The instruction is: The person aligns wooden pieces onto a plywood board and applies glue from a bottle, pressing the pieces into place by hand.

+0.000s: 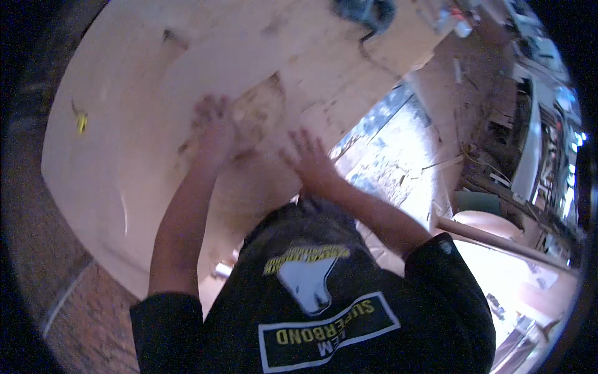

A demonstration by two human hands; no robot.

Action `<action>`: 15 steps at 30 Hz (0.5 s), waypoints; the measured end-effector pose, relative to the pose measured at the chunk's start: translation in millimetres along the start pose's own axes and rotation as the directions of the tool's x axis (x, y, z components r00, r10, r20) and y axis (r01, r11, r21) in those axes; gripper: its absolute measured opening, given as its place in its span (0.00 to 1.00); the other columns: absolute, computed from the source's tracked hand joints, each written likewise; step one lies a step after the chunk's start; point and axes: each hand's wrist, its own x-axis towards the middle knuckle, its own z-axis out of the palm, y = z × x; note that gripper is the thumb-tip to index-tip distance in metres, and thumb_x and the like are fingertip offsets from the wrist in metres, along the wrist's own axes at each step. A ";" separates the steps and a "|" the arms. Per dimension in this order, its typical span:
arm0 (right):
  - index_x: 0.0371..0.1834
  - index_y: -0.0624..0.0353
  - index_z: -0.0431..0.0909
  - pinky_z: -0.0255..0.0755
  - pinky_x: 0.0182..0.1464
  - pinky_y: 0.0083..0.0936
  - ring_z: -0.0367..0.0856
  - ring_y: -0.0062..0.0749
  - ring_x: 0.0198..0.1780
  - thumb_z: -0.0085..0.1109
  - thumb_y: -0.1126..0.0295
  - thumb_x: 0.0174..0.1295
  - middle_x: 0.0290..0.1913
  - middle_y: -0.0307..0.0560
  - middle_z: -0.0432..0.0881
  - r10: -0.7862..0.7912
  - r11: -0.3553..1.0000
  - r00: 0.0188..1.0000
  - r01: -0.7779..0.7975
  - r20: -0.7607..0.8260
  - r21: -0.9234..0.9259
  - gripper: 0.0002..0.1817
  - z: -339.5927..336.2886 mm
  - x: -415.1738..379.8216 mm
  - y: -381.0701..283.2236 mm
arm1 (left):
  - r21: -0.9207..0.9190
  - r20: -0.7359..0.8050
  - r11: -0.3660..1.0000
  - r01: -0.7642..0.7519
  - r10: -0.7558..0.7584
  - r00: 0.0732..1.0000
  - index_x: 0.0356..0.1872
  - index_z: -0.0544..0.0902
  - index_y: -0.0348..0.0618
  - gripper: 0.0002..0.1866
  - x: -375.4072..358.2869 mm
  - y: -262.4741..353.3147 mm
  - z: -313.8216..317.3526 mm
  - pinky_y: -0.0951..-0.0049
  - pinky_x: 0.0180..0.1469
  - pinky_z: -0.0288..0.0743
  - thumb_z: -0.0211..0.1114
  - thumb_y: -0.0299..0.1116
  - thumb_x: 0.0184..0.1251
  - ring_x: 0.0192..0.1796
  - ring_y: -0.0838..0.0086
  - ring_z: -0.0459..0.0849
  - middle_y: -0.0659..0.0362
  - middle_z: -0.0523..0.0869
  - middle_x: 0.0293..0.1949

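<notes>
Both hands are over a large pale wooden sheet (156,93). My left hand (215,128) has its fingers spread on or just above the wood, beside a brownish stained patch (260,112). To the right, near the sheet's edge, my right hand (308,159) is also spread, fingers pointing up and left, nothing held. Both hands are slightly blurred, so firm contact cannot be made out.
A dark bluish tool (367,12) with a cord lies at the sheet's top. A yellow item (81,122) sits at the left, a small dark object (175,40) at the upper left. Scraps and boards clutter the right; a brick surface (93,318) is lower left.
</notes>
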 end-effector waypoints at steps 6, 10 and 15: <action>0.80 0.50 0.65 0.53 0.79 0.65 0.46 0.75 0.83 0.77 0.55 0.51 0.85 0.69 0.48 -0.042 0.999 0.998 0.042 -0.040 -0.003 0.51 -5.6 -3.1 6.6 | 0.015 0.062 1.000 0.027 -0.028 0.998 0.85 0.38 0.43 0.86 2.4 2.0 -4.9 0.24 0.78 0.39 0.86 0.69 0.27 0.84 0.30 0.32 0.33 0.30 0.84; 0.77 0.53 0.70 0.59 0.78 0.56 0.58 0.63 0.81 0.77 0.54 0.56 0.82 0.61 0.59 -0.088 0.938 0.995 0.066 0.047 0.340 0.44 -55.3 -4.5 52.5 | 0.038 0.104 0.996 0.075 -0.079 0.992 0.85 0.38 0.43 0.89 0.1 14.2 -12.8 0.29 0.80 0.41 0.87 0.69 0.24 0.84 0.33 0.31 0.33 0.27 0.83; 0.65 0.57 0.82 0.71 0.71 0.46 0.80 0.56 0.67 0.73 0.50 0.62 0.65 0.59 0.82 0.310 0.734 0.923 -0.081 -0.227 0.674 0.32 -89.2 -3.1 203.0 | 0.245 -0.089 0.969 -0.003 0.026 0.996 0.85 0.38 0.44 0.89 20.5 -32.5 57.6 0.32 0.81 0.43 0.87 0.69 0.23 0.85 0.34 0.32 0.36 0.30 0.84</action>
